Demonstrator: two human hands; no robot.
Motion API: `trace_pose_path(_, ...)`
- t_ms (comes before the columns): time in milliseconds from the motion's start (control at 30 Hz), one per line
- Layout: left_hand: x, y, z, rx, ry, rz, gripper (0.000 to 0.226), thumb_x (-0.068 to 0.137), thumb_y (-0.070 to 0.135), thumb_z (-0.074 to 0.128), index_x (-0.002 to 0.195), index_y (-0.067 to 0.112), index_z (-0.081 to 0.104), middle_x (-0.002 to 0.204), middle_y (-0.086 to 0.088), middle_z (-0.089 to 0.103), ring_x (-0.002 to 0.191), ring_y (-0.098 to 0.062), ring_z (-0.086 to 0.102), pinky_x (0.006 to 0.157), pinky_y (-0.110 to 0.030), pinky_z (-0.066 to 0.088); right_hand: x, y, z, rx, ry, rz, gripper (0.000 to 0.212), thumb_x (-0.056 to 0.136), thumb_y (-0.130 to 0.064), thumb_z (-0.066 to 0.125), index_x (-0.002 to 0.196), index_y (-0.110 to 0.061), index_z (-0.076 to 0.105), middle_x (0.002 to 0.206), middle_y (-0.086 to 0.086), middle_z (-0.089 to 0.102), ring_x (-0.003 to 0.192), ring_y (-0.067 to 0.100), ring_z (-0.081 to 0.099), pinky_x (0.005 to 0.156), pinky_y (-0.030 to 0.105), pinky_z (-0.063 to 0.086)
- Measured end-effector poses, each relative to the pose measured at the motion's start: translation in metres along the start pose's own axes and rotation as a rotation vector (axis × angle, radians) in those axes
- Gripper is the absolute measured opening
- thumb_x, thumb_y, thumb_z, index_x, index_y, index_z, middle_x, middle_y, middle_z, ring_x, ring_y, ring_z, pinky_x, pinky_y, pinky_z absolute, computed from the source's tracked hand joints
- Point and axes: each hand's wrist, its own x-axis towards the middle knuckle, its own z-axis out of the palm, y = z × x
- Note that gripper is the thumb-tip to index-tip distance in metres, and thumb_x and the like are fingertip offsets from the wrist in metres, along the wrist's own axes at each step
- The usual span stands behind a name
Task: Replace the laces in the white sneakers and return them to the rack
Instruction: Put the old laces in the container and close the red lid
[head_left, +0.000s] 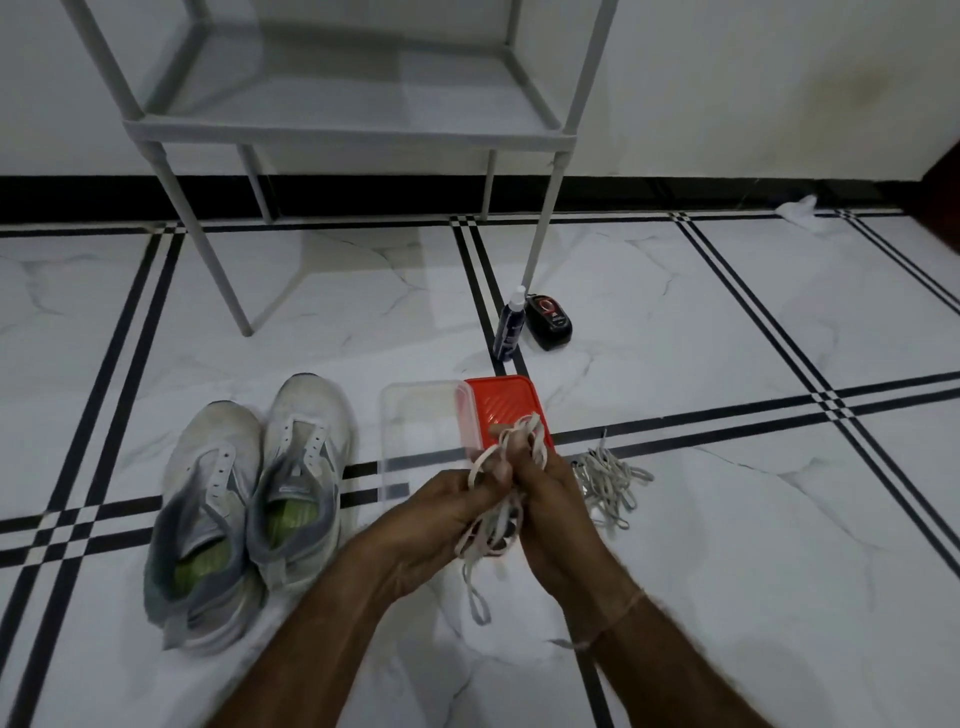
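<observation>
Two white sneakers (249, 499) with no laces stand side by side on the floor at the left, toes pointing away. In front of me both hands hold a tangled bundle of white laces (498, 519). My left hand (447, 525) grips the bundle from the left, my right hand (550, 514) from the right, and loops hang below them. A second heap of greyish laces (608, 483) lies on the floor to the right of my hands. The grey shoe rack (343, 124) stands against the wall, its lowest shelf bare.
A clear plastic box (421, 436) and its red lid (506, 410) lie on the floor just beyond my hands. A spray bottle (509, 327) and a black polish container (548, 322) stand by the rack's right leg. A white scrap (797, 210) lies at the far right.
</observation>
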Motion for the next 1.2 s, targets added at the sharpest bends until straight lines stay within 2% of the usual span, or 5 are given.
trace_pose_path(133, -0.003, -0.019, 0.018, 0.367, 0.075, -0.109, 0.053, 0.083, 0.066, 0.06, 0.116, 0.024, 0.062, 0.109, 0.004, 0.073, 0.101, -0.015, 0.07, 0.094, -0.037, 0.058, -0.009, 0.011, -0.041, -0.155, 0.13, -0.024, 0.04, 0.105, -0.042, 0.05, 0.124, -0.009, 0.062, 0.103, 0.013, 0.075, 0.098, 0.031, 0.074, 0.083, 0.044, 0.061)
trace_pose_path(400, 0.014, -0.07, 0.045, 1.1, 0.452, 0.234, 0.046, 0.087, 0.054, 0.069, 0.126, 0.033, 0.055, 0.122, 0.016, 0.064, 0.097, -0.006, 0.061, 0.09, -0.023, 0.051, -0.033, 0.081, -0.1, -0.812, 0.192, 0.134, 0.024, 0.102, -0.032, 0.06, 0.123, -0.024, 0.053, 0.096, -0.002, 0.07, 0.081, 0.011, 0.069, 0.066, 0.013, 0.053)
trace_pose_path(867, 0.042, -0.062, 0.055, 0.911, 0.46, 0.299, 0.043, 0.087, 0.044, 0.074, 0.123, 0.028, 0.058, 0.123, 0.008, 0.065, 0.101, -0.014, 0.066, 0.093, -0.036, 0.056, -0.015, 0.032, -0.119, -1.224, 0.213, 0.015, 0.056, 0.088, -0.045, 0.076, 0.134, -0.02, 0.057, 0.131, 0.001, 0.06, 0.116, 0.016, 0.058, 0.089, 0.026, 0.046)
trace_pose_path(1100, 0.109, -0.027, 0.08, 0.688, 0.405, 0.245, 0.03, 0.092, 0.032, 0.071, 0.118, 0.023, 0.06, 0.113, 0.006, 0.064, 0.105, -0.018, 0.062, 0.087, -0.035, 0.055, 0.069, 0.005, -0.147, -1.483, 0.396, 0.172, 0.102, 0.079, -0.065, 0.072, 0.153, -0.014, 0.026, 0.155, 0.013, 0.031, 0.143, 0.034, 0.031, 0.105, 0.05, 0.044)
trace_pose_path(1200, 0.138, -0.02, 0.083, 0.704, 0.358, 0.197, 0.042, 0.095, 0.03, 0.066, 0.135, 0.021, 0.056, 0.134, 0.001, 0.06, 0.122, -0.018, 0.057, 0.096, -0.029, 0.045, 0.088, 0.015, -0.157, -1.464, 0.381, 0.209, 0.077, 0.087, -0.051, 0.07, 0.144, -0.012, 0.037, 0.143, 0.013, 0.043, 0.131, 0.032, 0.044, 0.098, 0.043, 0.047)
